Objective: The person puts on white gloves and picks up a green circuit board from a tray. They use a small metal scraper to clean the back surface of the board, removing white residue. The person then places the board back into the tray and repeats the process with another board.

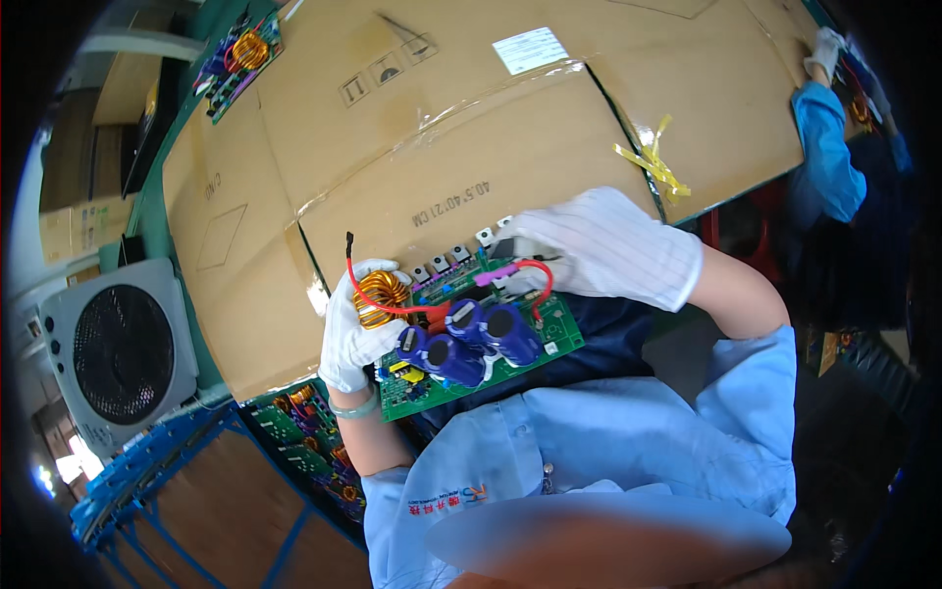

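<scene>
A green circuit board (pixel 564 329) is held up in front of my body, tilted over the table's near edge. Several dark purple capacitors (pixel 510 334) stand on it, beside a copper-wound coil (pixel 382 299). My left hand (pixel 355 334), in a white glove, is closed around the board's left side by the coil. My right hand (pixel 613 245), also gloved, is closed at the far right edge, its fingertips partly hidden behind the parts. Near those fingers a red wire (pixel 543 273) with a purple sleeve arches over the board. Another red wire (pixel 355 275) sticks up on the left, ending in a black tip.
Flattened cardboard (pixel 392 157) covers the table. Yellow strips (pixel 655 162) lie at its right, a white label (pixel 530 49) farther back. Another circuit board (pixel 240 61) is at the far left. A grey fan (pixel 123 348) stands left; more boards (pixel 304 432) sit below the edge. A co-worker's sleeve (pixel 829 147) shows far right.
</scene>
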The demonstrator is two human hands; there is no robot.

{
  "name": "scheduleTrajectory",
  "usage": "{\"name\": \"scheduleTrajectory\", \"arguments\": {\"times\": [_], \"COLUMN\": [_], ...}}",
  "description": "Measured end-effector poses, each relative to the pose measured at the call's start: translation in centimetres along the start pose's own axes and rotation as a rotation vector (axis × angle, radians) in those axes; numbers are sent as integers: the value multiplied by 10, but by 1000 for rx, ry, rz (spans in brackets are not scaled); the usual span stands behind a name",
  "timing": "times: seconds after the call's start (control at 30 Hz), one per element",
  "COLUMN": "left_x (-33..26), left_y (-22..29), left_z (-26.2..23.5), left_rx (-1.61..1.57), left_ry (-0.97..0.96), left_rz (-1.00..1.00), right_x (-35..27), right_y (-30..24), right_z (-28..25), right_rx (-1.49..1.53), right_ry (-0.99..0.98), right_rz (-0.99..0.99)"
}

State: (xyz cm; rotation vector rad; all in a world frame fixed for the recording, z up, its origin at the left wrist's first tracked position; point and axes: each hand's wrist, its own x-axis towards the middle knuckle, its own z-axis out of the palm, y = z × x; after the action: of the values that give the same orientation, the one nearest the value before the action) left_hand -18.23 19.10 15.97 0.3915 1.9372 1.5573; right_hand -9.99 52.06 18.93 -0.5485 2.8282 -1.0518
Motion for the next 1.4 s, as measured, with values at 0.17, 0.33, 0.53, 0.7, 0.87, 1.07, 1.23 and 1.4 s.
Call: {"name": "scheduleTrajectory", "arguments": {"times": [0.17, 0.33, 0.53, 0.7, 0.87, 1.07, 1.23, 1.4], "left_x": [-5, -6, -12, -16, -16, -1, -14, -28], "left_y": [1, 8, 11, 13, 8, -6, -2, -10], "left_z": [3, 6, 6, 13, 20, 10, -7, -14], "left_rx": [186, 278, 551, 618, 537, 716, 511, 444], "left_ry": [17, 19, 41, 103, 362, 595, 434, 506], "left_rz": [102, 133, 234, 288, 380, 541, 471, 528], "right_x": [-14, -13, -13, -18, 0, 10, 14, 10], "right_y": [-3, -9, -14, -16, -8, -7, -11, 4], "right_z": [-16, -6, 6, 16, 14, 31, 68, 86], "right_rx": [-1, 89, 6, 16, 360, 823, 833, 692], "right_ry": [-55, -71, -99, 11, 437, 805, 1104, 910], "right_rz": [143, 145, 116, 108, 274, 348, 123, 177]}}
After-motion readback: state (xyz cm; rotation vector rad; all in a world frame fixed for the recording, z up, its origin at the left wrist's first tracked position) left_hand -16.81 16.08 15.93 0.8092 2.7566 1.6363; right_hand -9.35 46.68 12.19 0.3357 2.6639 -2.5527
